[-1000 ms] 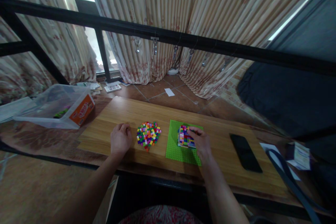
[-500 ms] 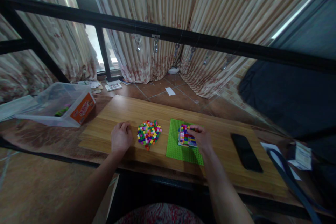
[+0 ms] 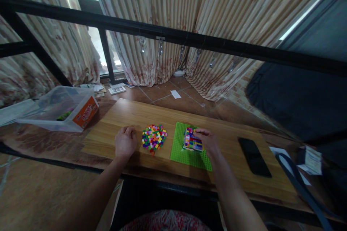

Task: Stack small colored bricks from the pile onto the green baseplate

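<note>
A block built of small multicoloured toy bricks (image 3: 190,143) stands on a green studded baseplate (image 3: 177,151). My right hand (image 3: 208,141) is at the block's right side, with thumb and fingers pinched together at its top. Whatever sits between those fingertips is too small to make out. To the left of the baseplate, loose coloured bricks (image 3: 154,137) lie in a round heap on the wooden board. Left of this heap my left hand (image 3: 126,141) rests on the board, apart from the bricks, its fingers curled in. The inside of that hand is hidden.
A clear plastic box (image 3: 56,115) with an orange label stands at the far left, some green pieces inside. A black phone (image 3: 255,157) lies on the right of the wooden board (image 3: 130,110). A dark metal rail (image 3: 173,36) crosses beyond the board, before striped curtains (image 3: 168,0).
The brick block and baseplate have shifted very slightly, the baseplate turning a little under my right hand. My left hand stays practically where it was.
</note>
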`<state>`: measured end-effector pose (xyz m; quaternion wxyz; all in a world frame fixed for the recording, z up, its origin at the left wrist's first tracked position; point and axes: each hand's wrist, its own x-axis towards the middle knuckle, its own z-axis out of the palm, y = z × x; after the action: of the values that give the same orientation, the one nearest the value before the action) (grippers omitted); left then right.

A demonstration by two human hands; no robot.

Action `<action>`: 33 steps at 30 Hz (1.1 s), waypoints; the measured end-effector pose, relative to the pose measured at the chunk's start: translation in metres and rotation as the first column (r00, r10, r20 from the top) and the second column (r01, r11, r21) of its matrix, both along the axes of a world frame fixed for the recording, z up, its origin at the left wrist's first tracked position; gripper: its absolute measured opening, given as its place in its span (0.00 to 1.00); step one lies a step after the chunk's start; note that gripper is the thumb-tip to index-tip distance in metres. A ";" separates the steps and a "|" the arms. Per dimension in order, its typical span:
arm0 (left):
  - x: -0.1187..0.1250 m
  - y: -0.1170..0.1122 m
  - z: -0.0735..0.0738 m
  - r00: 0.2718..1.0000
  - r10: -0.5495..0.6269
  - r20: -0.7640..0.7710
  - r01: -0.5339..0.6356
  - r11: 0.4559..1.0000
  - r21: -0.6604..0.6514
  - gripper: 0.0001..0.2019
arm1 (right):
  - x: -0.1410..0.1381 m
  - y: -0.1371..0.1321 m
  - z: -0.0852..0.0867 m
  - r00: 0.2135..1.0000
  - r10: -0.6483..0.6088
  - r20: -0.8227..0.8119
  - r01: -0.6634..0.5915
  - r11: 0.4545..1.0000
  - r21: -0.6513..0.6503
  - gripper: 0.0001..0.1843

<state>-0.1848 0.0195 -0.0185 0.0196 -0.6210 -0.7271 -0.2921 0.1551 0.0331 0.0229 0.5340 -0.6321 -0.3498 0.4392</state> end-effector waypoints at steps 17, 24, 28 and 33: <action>0.000 0.000 -0.001 1.000 0.006 -0.007 -0.006 1.000 0.000 0.15 | -0.002 -0.001 -0.003 0.998 -0.020 0.061 0.017 0.999 0.042 0.21; 0.002 -0.001 0.002 1.000 0.011 0.001 -0.011 1.000 -0.021 0.14 | 0.000 -0.001 -0.007 0.995 -0.005 0.103 -0.001 0.998 0.058 0.21; 0.003 -0.001 0.003 1.000 0.012 -0.004 -0.013 1.000 -0.025 0.14 | 0.002 -0.006 -0.014 0.998 0.022 0.065 -0.028 0.994 0.102 0.23; 0.003 -0.002 0.003 1.000 -0.003 0.007 0.003 1.000 -0.024 0.14 | 0.003 -0.030 -0.016 0.978 -0.195 0.073 0.173 0.957 0.232 0.20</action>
<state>-0.1820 0.0174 -0.0153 0.0090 -0.6213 -0.7295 -0.2858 0.1585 0.0035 0.0067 0.6233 -0.6177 -0.3620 0.3144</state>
